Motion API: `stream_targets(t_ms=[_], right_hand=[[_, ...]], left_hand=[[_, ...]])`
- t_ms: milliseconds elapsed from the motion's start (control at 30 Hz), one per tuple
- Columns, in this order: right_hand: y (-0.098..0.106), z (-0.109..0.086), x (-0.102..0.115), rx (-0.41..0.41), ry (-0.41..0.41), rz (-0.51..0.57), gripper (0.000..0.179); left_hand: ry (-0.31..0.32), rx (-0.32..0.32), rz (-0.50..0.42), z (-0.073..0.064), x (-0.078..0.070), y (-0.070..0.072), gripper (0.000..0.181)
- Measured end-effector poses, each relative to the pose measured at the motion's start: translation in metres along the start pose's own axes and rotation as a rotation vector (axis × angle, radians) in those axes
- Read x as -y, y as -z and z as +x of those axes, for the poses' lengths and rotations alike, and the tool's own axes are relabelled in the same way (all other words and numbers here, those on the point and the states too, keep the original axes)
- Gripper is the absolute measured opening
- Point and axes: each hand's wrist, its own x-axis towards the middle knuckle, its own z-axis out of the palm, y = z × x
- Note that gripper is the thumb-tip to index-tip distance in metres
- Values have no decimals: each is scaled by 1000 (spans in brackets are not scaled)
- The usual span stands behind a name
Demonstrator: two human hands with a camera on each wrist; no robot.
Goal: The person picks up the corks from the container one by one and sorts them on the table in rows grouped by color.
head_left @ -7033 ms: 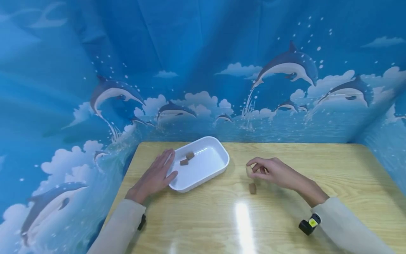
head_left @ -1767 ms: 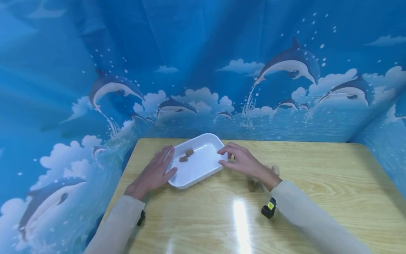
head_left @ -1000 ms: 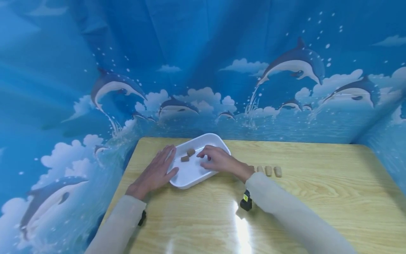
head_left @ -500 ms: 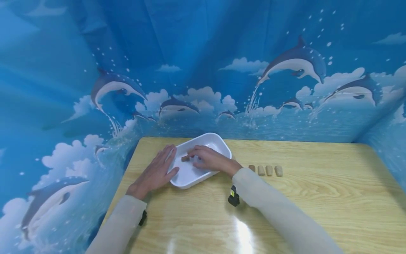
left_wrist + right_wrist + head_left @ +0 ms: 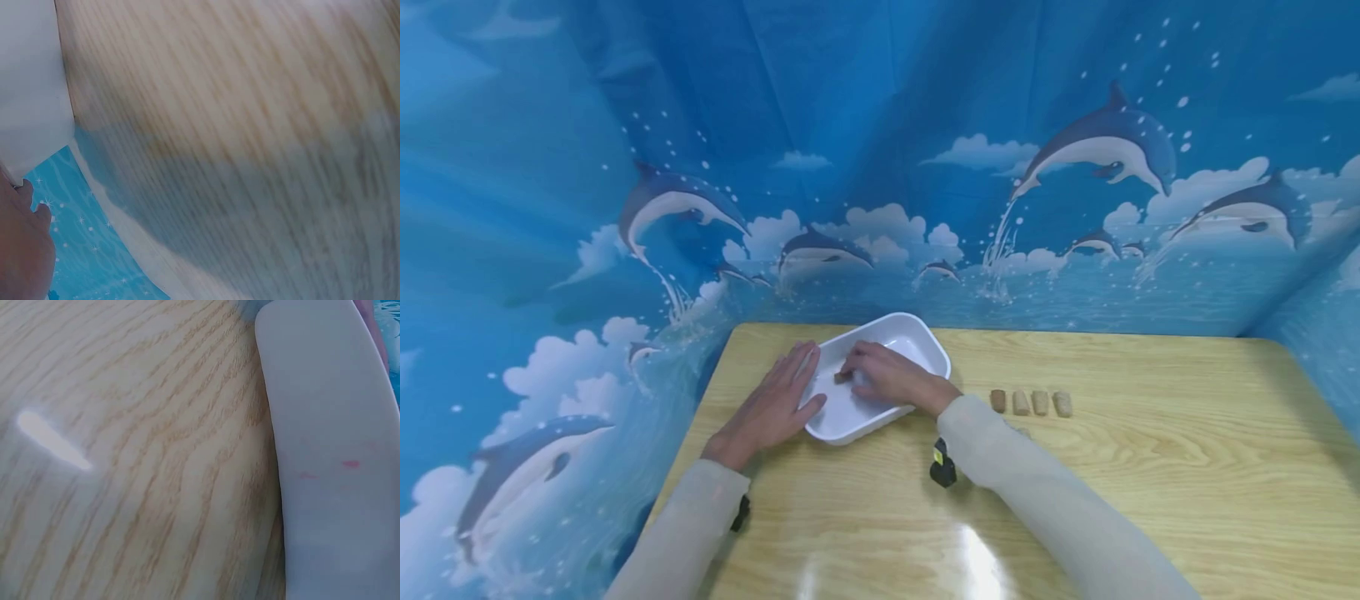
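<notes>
A white tray (image 5: 913, 337) sits slanted on the table, and its outer wall (image 5: 331, 487) fills the right side of the right wrist view. My left hand (image 5: 767, 408) lies with fairly straight fingers along its left rim; part of this hand (image 5: 25, 244) shows in the left wrist view. Inside the tray, my right hand (image 5: 887, 375) reaches down with bent fingers over small brown cork-like pieces. One brown piece (image 5: 842, 377) shows right at its fingertips. The fingers hide the spot beneath them, and I cannot tell whether they pinch a piece.
Right of the tray, several cork-like pieces (image 5: 1040, 403) stand in a row, the leftmost darker brown. A pale bit of another (image 5: 1024, 432) peeks out beside the right sleeve (image 5: 1037, 487). A blue dolphin-printed curtain (image 5: 910, 167) hangs behind the wooden table (image 5: 1180, 467).
Seven seconds ago my right hand held a pale piece on the table at right. It has since moved left into the tray, uncovering the row of pieces. My left hand stays.
</notes>
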Motion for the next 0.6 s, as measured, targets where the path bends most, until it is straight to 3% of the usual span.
stream_targets(t_ms=[300,467,600], right_hand=[[-1,0,1,-3,19,17,25],[-3,-2,2,15,52,-39,32],[-3,-3,5,-8,48,-72,28]], left_hand=[[-2,8,7,0,1,0,82],[-5,8,3,0,1,0,83],[-7,11,12,0,1,0,83]])
